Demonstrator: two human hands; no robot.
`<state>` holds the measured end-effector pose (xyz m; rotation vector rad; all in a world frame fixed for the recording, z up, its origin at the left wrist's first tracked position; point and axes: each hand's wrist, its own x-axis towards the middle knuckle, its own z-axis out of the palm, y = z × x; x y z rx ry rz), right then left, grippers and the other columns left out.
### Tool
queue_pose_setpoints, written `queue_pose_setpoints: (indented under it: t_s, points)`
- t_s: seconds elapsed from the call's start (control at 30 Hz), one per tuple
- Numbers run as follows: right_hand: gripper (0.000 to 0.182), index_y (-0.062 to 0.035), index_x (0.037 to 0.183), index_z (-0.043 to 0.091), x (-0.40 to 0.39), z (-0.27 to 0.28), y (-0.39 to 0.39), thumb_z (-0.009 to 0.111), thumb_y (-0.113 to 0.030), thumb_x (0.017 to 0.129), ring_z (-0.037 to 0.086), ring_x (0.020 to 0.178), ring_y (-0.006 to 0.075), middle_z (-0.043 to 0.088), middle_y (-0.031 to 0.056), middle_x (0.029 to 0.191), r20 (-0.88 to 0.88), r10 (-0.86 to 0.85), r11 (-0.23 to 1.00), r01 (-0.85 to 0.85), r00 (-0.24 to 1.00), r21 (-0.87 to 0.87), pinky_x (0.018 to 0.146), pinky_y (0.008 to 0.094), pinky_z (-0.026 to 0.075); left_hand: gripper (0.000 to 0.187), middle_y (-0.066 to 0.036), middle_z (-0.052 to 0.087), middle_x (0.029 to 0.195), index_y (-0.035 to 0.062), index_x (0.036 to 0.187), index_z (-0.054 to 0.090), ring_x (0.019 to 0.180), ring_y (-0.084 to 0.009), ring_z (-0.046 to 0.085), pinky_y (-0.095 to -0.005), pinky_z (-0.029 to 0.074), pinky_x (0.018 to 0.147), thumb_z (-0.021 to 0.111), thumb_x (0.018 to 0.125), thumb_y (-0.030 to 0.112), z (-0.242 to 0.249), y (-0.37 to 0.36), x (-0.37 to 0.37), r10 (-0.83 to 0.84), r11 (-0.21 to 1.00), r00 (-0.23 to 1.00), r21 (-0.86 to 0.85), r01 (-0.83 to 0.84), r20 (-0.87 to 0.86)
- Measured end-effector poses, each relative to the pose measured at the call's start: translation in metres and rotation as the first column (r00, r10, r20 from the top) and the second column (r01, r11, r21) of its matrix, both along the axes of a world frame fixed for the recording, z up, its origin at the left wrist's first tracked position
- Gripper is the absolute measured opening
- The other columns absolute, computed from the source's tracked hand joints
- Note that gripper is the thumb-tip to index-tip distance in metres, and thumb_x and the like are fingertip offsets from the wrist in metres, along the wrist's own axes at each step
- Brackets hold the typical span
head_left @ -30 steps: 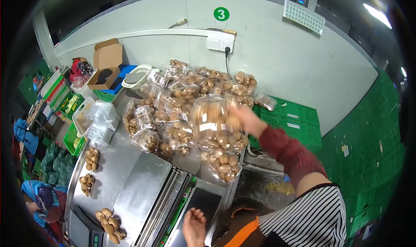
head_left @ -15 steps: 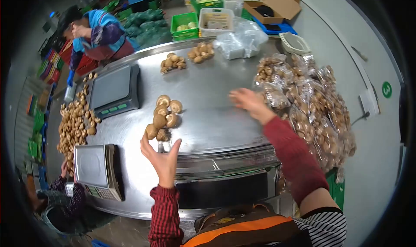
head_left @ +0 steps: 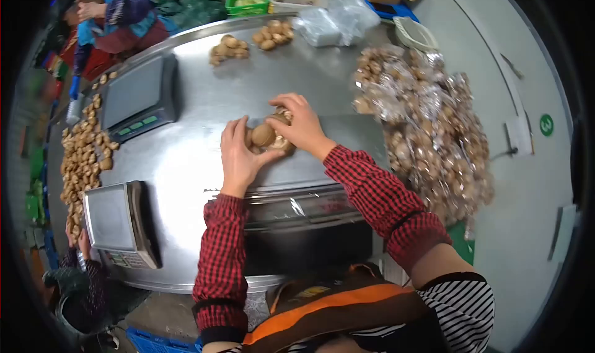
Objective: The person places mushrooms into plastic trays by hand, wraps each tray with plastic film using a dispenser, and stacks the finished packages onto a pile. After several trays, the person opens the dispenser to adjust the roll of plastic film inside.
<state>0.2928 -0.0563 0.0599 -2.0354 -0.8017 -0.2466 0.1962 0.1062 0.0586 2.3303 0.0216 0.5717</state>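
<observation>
Several brown mushrooms (head_left: 264, 135) are bunched between my two hands near the front of the steel table. My left hand (head_left: 240, 158) curves round their left side, its thumb along the front. My right hand (head_left: 302, 125) cups them from the right, fingers over the far side and thumb on top. Parts of the mushrooms are hidden by the fingers. Behind them lie two small mushroom piles, one at the left (head_left: 229, 49) and one at the right (head_left: 273, 34).
Bagged mushrooms (head_left: 434, 130) are heaped at the right. Two scales, one dark (head_left: 136, 93) and one silver (head_left: 111, 217), stand at the left beside loose mushrooms (head_left: 83, 158). Plastic bags (head_left: 334, 23) lie at the back. Two other people are at the left.
My right hand has come left from beside the bagged heap to the mushrooms. My left hand has closed in too, and the loose cluster is now gathered tightly. The view has shifted.
</observation>
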Motion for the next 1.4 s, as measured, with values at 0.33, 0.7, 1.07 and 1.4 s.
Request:
queue_pose_setpoints:
  t_s: [0.33,0.7,1.07,1.4]
  points:
    - [0.048,0.0016,0.133,0.048,-0.092,0.006,-0.101,0.058,-0.021,0.092,0.034,0.136,0.0391,0.040,0.0202,0.142,0.066,-0.219,0.951,0.228,0.973,-0.209,0.112,0.0462,0.030,0.100,-0.023,0.045,0.131,-0.0008,0.130,0.051,0.122,-0.0414,0.042,-0.0500,0.036,0.104,0.093,0.050,0.042,0.008,-0.070,-0.005,-0.364,0.928,0.930,0.059,0.367,-0.061]
    - [0.053,-0.0003,0.143,0.039,-0.068,0.003,-0.124,0.040,-0.037,0.105,0.038,0.138,0.0230,0.046,0.0148,0.144,-0.626,0.221,0.798,0.230,0.748,0.557,0.115,0.0334,0.026,0.072,-0.021,0.040,0.147,0.0013,0.147,0.032,0.135,-0.0302,0.041,-0.0396,0.033,0.112,0.067,0.089,0.025,-0.008,-0.049,-0.006,-0.365,0.650,0.930,-0.726,0.223,-0.041]
    - [0.040,-0.0012,0.106,0.068,-0.134,0.048,-0.240,0.055,-0.037,0.097,0.067,0.089,0.0227,0.070,0.0107,0.090,-0.531,-0.482,0.875,0.420,0.697,-0.243,0.083,0.0359,0.050,0.033,-0.016,0.063,0.071,-0.0086,0.077,0.068,0.067,-0.0240,0.058,-0.0366,0.048,0.066,0.070,0.088,0.023,0.008,0.026,-0.104,0.357,0.929,0.897,-0.004,-0.371,-0.261]
    - [0.025,-0.0046,0.079,0.061,-0.171,0.023,-0.218,0.065,-0.027,0.091,0.040,0.048,0.0054,0.046,-0.0026,0.057,-0.978,0.060,0.756,0.631,0.199,0.175,0.041,0.0222,0.030,0.036,-0.001,0.046,0.051,0.0056,0.065,0.058,0.044,-0.0117,0.037,-0.0289,0.030,0.044,0.066,0.091,0.030,0.004,0.003,-0.131,-0.180,0.799,0.798,-0.559,-0.223,-0.575]
